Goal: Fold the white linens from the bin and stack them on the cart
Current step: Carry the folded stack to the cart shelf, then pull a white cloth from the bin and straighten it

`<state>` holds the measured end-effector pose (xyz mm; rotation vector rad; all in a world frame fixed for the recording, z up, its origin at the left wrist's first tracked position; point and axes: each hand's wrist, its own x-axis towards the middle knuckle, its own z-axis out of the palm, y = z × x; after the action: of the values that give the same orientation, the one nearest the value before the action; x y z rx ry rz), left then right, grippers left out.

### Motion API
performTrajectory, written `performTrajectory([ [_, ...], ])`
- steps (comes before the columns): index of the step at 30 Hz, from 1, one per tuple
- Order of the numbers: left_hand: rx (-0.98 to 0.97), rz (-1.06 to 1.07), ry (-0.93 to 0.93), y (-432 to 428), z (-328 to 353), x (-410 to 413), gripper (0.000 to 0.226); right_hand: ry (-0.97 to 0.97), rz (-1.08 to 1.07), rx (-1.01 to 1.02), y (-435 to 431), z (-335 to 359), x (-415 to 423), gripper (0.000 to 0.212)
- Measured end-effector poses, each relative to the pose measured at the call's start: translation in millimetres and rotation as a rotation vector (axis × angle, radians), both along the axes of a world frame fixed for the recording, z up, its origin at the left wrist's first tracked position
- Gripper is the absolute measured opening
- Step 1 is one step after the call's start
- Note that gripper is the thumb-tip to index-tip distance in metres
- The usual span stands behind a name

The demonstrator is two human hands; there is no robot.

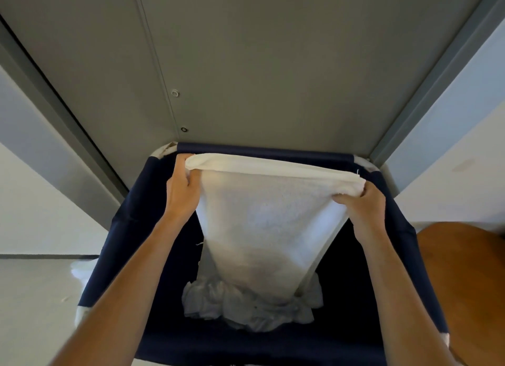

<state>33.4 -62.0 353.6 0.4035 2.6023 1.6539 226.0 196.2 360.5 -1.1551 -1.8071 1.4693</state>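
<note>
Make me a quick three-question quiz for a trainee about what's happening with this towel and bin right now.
1. True or false: the left hand and the right hand both hold the top edge of the white towel.
2. Where does the towel hang? A) over the navy bin B) on a shelf C) flat on the floor
3. Fill in: the crumpled linens lie at the ___ of the bin.
Key: 1 true; 2 A; 3 bottom.

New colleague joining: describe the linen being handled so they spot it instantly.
Find the navy bin below the grey panel. Over it hangs a white towel, left hand and right hand gripping its upper corners. Unlike the crumpled linens on the bin's bottom, it is spread taut.
</note>
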Motion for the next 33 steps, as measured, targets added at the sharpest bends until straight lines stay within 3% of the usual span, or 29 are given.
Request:
performTrajectory([
  [7, 0.197, -0.124, -0.240, 9, 0, -3, 0.029, 0.170, -0.039, -0.021, -12, -2, 24, 0.032],
  [11, 0.220, -0.285, -0.324, 16, 8, -3, 0.013, 0.158, -0.057, 0.020, -15, -8, 39, 0.031],
  [15, 0.203, -0.299, -0.267, 28, 15, 6, 0.004, 0.139, -0.087, 0.053, -13, 1, 52, 0.029],
  [17, 0.177, -0.312, -0.208, 36, 24, 13, 0.030, 0.137, -0.099, 0.079, -6, 7, 60, 0.030],
  [19, 0.174, -0.315, -0.157, 48, 36, 22, 0.035, 0.169, -0.111, 0.077, 4, 15, 67, 0.033],
  [23, 0.230, -0.294, -0.067, 80, 60, 49, 0.022, 0.315, -0.095, -0.039, 20, 38, 88, 0.037],
  [26, 0.283, -0.290, -0.004, 114, 81, 81, 0.020, 0.345, -0.108, -0.124, 45, 56, 117, 0.016],
  [28, 0.299, -0.281, 0.052, 137, 97, 105, 0.026, 0.340, -0.095, -0.106, 67, 66, 140, 0.009],
  [33, 0.354, -0.220, 0.159, 193, 127, 168, 0.012, 0.343, -0.030, 0.071, 121, 92, 203, 0.026],
])
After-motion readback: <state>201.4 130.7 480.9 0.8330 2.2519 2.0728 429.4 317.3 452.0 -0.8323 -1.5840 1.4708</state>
